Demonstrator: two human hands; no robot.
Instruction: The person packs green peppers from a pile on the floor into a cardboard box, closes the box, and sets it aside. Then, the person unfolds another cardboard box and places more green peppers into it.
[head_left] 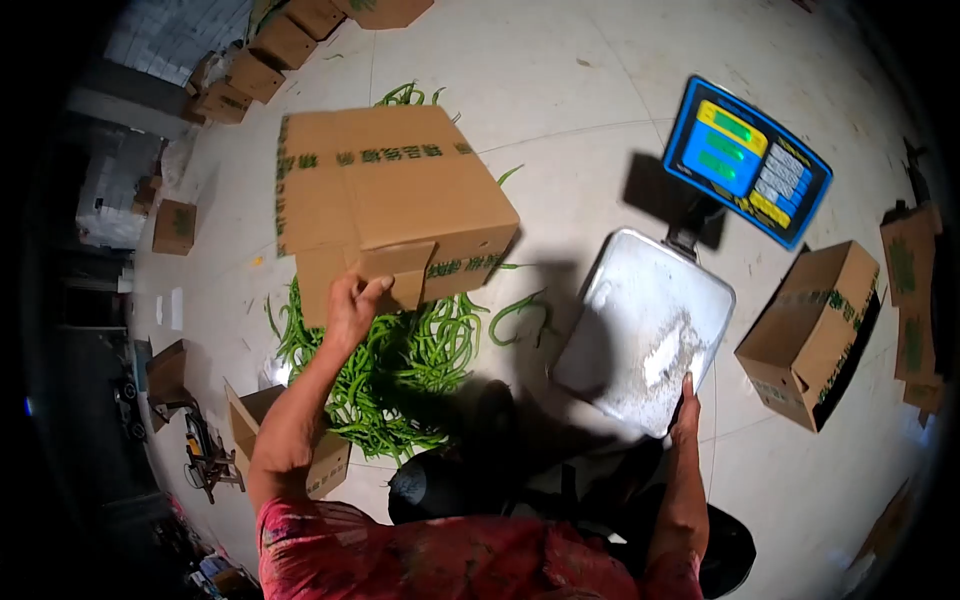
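My left hand (pixel 352 308) grips a flap of a large cardboard box (pixel 400 190) with green printed lettering, thumb on the outer side. The box is tilted above a heap of long green chili peppers (pixel 390 385) on the floor. On the other side, my right hand (pixel 686 412) holds the near right edge of a weighing scale's metal platform (pixel 650 310); most of its fingers are hidden. The scale's blue and yellow display panel (pixel 748 160) stands at the far end of the platform with green digits lit. Whatever the box contains is hidden.
A taped cardboard box (pixel 812 330) stands right of the scale. An open box (pixel 325 462) is beside the peppers, near my left elbow. More boxes (pixel 283 42) line the back left, and others (pixel 910 290) the right edge. Loose peppers (pixel 522 318) lie toward the scale.
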